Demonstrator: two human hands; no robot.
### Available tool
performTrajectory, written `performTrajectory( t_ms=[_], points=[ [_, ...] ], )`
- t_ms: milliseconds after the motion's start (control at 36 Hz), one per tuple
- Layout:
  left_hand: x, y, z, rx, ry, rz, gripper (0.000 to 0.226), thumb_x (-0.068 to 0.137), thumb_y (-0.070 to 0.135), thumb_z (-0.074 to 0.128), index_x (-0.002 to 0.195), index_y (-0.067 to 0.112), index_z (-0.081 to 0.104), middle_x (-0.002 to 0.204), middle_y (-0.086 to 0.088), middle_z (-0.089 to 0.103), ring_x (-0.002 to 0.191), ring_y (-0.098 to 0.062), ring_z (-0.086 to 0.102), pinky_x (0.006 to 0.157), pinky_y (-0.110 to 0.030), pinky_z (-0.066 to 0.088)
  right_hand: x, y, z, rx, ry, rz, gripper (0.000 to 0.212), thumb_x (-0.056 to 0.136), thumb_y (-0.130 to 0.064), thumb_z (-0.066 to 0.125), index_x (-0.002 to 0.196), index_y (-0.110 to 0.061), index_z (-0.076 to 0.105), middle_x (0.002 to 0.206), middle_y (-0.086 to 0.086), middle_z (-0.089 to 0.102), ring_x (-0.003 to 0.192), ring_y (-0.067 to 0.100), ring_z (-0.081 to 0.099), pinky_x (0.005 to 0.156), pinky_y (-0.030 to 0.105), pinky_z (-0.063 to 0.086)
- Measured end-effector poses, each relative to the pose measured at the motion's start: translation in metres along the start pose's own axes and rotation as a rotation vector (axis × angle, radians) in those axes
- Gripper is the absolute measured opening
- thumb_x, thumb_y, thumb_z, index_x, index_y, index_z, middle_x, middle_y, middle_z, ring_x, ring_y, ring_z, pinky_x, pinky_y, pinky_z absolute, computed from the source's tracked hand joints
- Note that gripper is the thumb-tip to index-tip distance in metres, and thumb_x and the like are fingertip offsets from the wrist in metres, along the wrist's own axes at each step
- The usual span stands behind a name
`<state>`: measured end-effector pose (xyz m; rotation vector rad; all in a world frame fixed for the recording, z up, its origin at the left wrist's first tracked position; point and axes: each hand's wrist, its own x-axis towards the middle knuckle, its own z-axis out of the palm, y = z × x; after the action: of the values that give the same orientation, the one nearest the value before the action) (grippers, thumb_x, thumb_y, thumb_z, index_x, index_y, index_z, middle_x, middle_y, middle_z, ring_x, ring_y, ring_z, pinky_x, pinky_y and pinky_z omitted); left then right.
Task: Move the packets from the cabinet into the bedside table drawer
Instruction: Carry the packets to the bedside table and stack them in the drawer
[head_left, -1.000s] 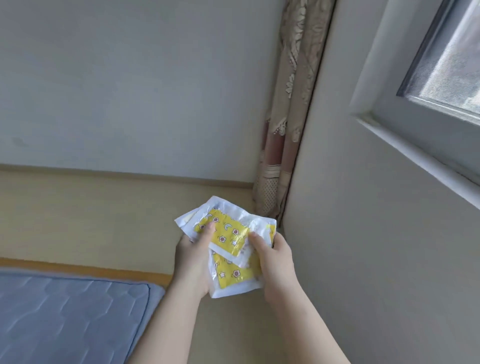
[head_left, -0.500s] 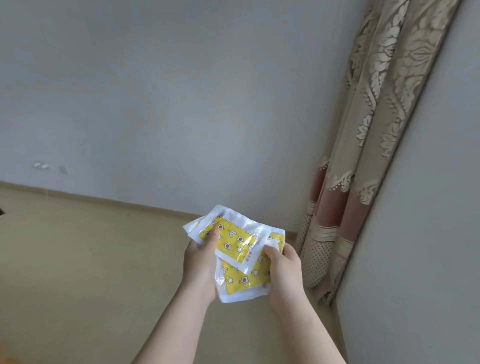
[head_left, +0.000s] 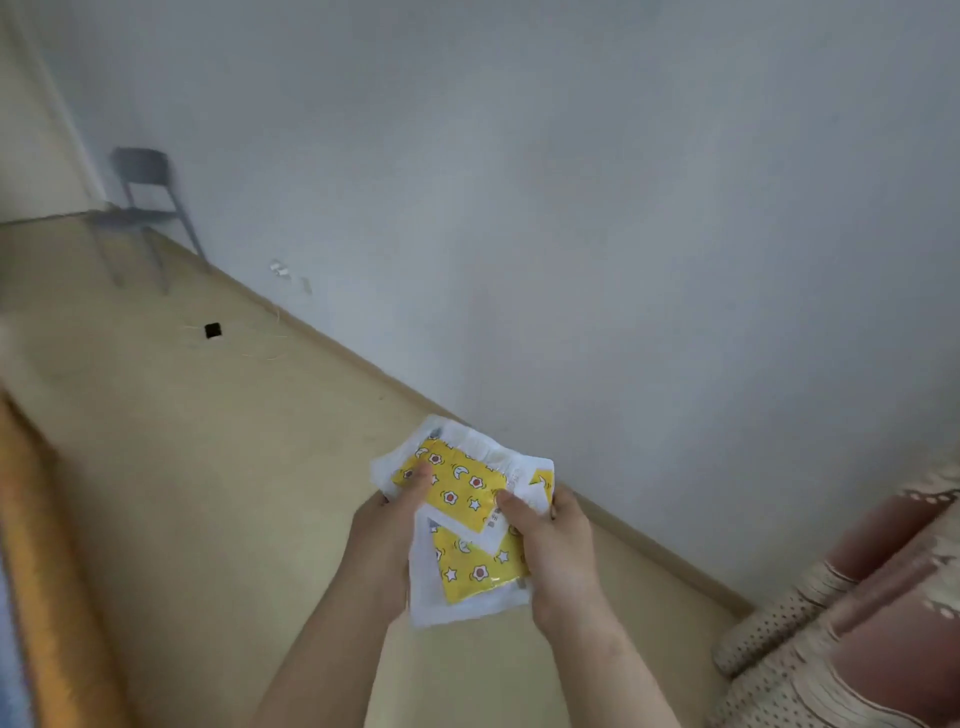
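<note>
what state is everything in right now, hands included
packets, overlapping stack, held up by both hands
left hand, grips the stack, thumb on the top packet
right hand, grips the stack, thumb on top
chair, upright, blurred
curtain, hanging at the right

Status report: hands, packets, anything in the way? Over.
Left hand and right hand both grip the packets, a fanned stack. No drawer in view. Grey chair far off by the wall, apart from both hands.
</note>
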<state>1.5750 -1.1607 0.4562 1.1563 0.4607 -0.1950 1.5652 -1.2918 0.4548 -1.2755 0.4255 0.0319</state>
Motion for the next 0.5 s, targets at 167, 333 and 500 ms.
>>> performTrajectory(
  t_ms=[167,333,500],
  points=[
    [0.083,0.038,-0.008,-0.027,0.06,0.028,0.024,0.091,0.02,0.06,0.11,0.006,0.064,0.102,-0.017,0.071,0.092,-0.035,0.068,0.076,-0.048,0.055,0.092,-0.008,0.055,-0.043,-0.058,0.013,0.007,0.086,-0.009,0.064,0.091,-0.013,0.061,0.086,0.006,0.072,0.068,0.02,0.068,0.059,0.032,0.055],
    [0.18,0.098,-0.02,-0.058,0.152,0.131,0.018,0.089,0.019,0.062,0.105,0.009,0.063,0.102,-0.015,0.07,0.093,-0.034,0.067,0.083,-0.05,0.053,0.182,-0.032,0.137,-0.075,-0.123,-0.032,0.01,0.087,-0.009,0.063,0.082,-0.017,0.061,0.067,-0.005,0.07,0.054,0.008,0.067,0.046,0.022,0.052],
    [0.267,0.173,-0.028,-0.112,0.222,0.254,0.014,0.091,0.019,0.06,0.101,0.011,0.065,0.097,-0.012,0.071,0.089,-0.031,0.068,0.075,-0.042,0.055,0.265,-0.068,0.22,-0.105,-0.223,-0.045,0.012,0.086,-0.015,0.066,0.096,-0.014,0.06,0.084,0.003,0.071,0.066,0.013,0.07,0.053,0.027,0.055]
  ],
)
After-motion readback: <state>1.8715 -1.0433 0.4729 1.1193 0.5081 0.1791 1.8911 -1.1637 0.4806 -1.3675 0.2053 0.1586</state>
